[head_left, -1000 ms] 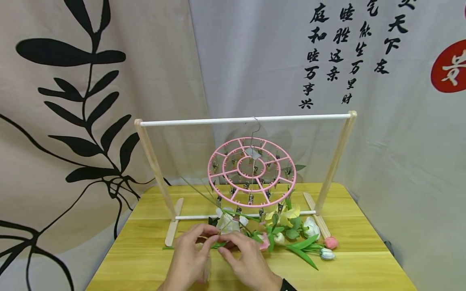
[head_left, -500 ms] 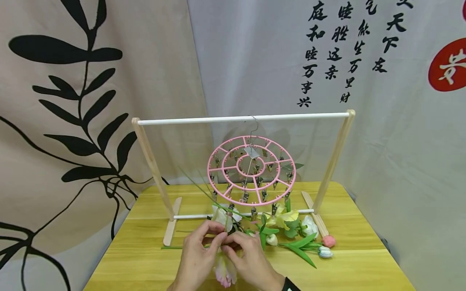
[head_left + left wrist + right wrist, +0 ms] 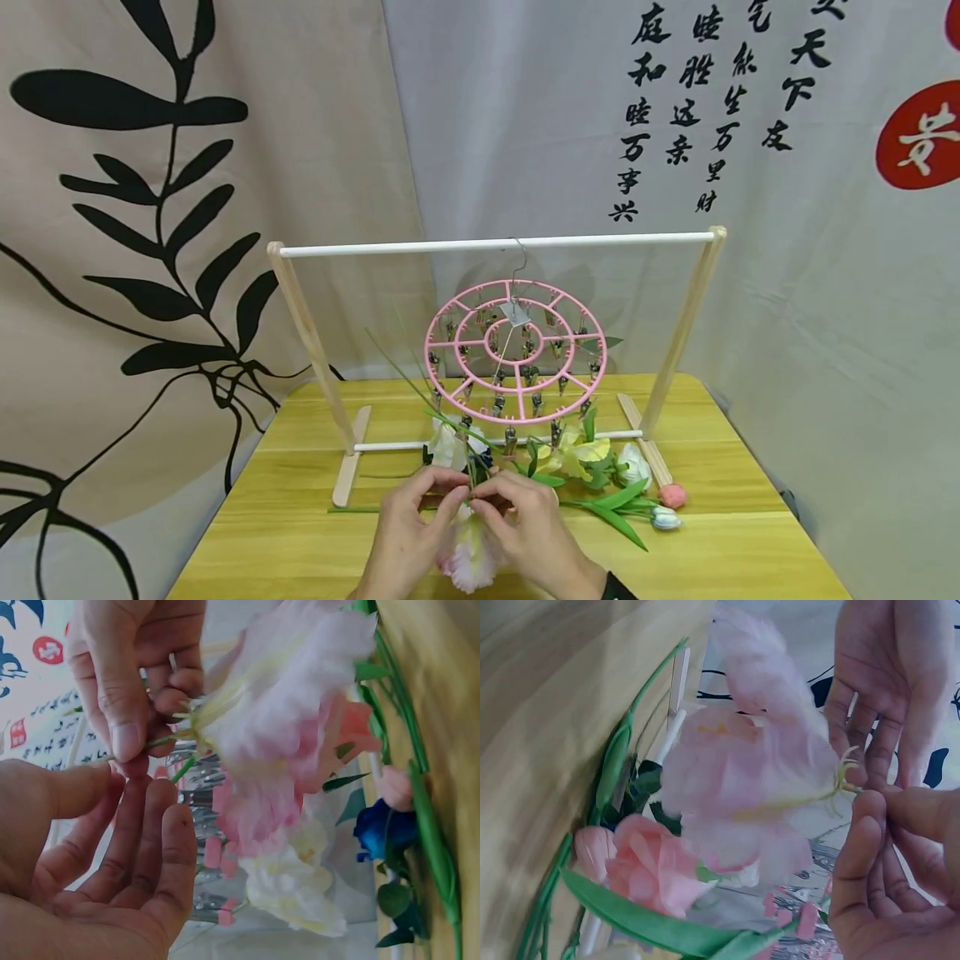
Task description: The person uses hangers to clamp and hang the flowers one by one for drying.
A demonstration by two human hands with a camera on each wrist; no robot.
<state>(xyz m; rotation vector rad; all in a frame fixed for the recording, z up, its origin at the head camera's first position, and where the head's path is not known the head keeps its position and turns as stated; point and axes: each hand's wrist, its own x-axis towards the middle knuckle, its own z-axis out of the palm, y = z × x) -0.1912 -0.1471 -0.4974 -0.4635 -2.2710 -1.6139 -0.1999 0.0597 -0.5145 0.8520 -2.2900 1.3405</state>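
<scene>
A pale pink flower (image 3: 471, 565) hangs head-down between my two hands in the head view. My left hand (image 3: 414, 525) and right hand (image 3: 531, 527) pinch its thin green stem just above the bloom, thumbs and fingertips nearly meeting. The left wrist view shows the ruffled petals (image 3: 292, 697) and the stem (image 3: 161, 740) running to the fingertips of both hands. From the right wrist, yellowish sepals (image 3: 844, 776) show at the flower's base beside the pinching fingers. Behind the hands, a round pink clip hanger (image 3: 521, 422) hangs by its hook.
A wooden stand with a white rod (image 3: 600, 242) carries the hanger. Artificial flowers crowd its foot: a white bloom (image 3: 448, 448), a yellow bloom (image 3: 573, 454), a white tulip (image 3: 634, 468), a pink tulip (image 3: 672, 497) and a blue rose (image 3: 382, 829). A patterned curtain (image 3: 337, 125) hangs behind.
The pale pink bloom has come into plain view, head-down below the hands. Its stem now stands more upright between the fingers. Both hands have shifted slightly right, and the hanger's clips have swung.
</scene>
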